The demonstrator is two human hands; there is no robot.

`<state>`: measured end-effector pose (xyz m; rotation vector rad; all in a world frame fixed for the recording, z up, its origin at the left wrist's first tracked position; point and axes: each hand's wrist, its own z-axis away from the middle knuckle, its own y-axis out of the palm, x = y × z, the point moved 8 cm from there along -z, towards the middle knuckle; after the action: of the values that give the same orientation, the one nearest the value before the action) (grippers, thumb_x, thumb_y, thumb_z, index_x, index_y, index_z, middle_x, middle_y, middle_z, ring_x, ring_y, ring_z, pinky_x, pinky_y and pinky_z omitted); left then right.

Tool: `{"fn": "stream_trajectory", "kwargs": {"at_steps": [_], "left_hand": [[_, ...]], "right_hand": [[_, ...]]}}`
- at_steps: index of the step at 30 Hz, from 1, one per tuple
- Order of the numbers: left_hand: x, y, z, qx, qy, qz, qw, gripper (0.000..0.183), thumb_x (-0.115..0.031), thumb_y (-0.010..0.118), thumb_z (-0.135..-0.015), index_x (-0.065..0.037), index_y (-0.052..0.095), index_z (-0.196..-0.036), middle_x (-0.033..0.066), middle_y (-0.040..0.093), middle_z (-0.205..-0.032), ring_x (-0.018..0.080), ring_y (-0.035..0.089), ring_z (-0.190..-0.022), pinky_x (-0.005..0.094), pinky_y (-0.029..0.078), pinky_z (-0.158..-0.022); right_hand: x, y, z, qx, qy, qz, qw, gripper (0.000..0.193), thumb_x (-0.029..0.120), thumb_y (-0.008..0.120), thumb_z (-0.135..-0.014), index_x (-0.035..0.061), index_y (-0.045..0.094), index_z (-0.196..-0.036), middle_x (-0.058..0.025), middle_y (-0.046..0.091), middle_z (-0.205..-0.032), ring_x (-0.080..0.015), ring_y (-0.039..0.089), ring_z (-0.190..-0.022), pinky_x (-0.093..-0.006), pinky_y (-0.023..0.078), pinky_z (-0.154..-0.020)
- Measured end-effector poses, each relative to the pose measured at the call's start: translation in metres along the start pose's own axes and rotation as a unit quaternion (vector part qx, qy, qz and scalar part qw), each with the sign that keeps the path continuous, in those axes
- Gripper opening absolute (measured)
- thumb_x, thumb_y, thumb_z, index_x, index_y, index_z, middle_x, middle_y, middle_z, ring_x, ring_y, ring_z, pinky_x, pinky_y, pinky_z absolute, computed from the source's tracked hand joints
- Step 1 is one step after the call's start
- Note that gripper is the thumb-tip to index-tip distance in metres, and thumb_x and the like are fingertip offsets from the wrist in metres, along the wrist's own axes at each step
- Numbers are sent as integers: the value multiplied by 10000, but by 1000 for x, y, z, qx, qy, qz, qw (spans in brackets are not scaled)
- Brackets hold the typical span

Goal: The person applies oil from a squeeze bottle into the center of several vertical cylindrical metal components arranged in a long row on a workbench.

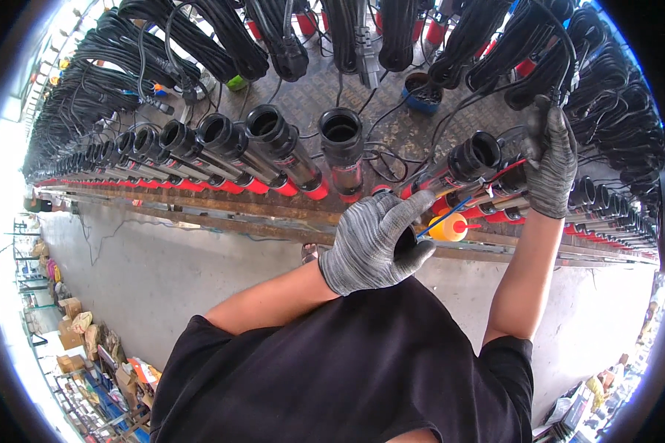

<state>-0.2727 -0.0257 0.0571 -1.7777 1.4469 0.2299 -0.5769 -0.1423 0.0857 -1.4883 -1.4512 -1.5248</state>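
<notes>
My left hand [377,240], in a grey knit glove, wraps around a dark-mouthed cylinder [405,242] close to my body. Beside this cylinder's mouth a blue wire [445,216] slants up to the right. My right hand [553,166], gloved alike, is raised with its fingers closed by a black cable [567,70]; its fingertips are partly hidden. A red wire [511,168] reaches toward that hand. Between the hands, a metal cylinder with a black open collar [484,151] leans on the bench. A yellow squeeze bottle with a red nozzle [448,227] is just right of my left hand.
Similar cylinders [273,144] with red ends line the bench edge on both sides. Behind them hang bundled black cables [222,37] with plugs. A blue-rimmed cup of small dark parts [423,94] stands on the worn bench top [314,92]. Boxes [70,336] lie on the floor at left.
</notes>
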Motion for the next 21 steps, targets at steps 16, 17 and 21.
{"fn": "stream_trajectory", "kwargs": {"at_steps": [16, 17, 21], "left_hand": [[15, 6, -36, -54, -83, -25, 995, 573, -70, 798, -871, -31, 593, -1404, 103, 728, -951, 252, 713, -831, 364, 578, -829], [20, 6, -45, -79, -66, -30, 994, 561, -56, 779, -885, -46, 593, -1414, 102, 723, -965, 236, 703, -818, 353, 575, -817], [37, 17, -82, -84, -95, -83, 988, 483, -54, 724, -924, -69, 612, -1393, 118, 696, -898, 255, 676, -782, 377, 558, -785]], "right_hand": [[18, 25, 14, 106, -46, 85, 990, 467, 475, 710, -1010, 28, 743, -1141, 17, 678, -885, -64, 579, -785, -245, 492, -701], [23, 37, 19, 167, -61, 116, 977, 504, 505, 716, -998, 20, 752, -1130, 20, 674, -875, -62, 567, -760, -239, 476, -676], [8, 43, 21, 184, 9, 103, 978, 447, 467, 710, -1010, 30, 782, -1069, 27, 673, -813, -51, 537, -644, -232, 408, -589]]}}
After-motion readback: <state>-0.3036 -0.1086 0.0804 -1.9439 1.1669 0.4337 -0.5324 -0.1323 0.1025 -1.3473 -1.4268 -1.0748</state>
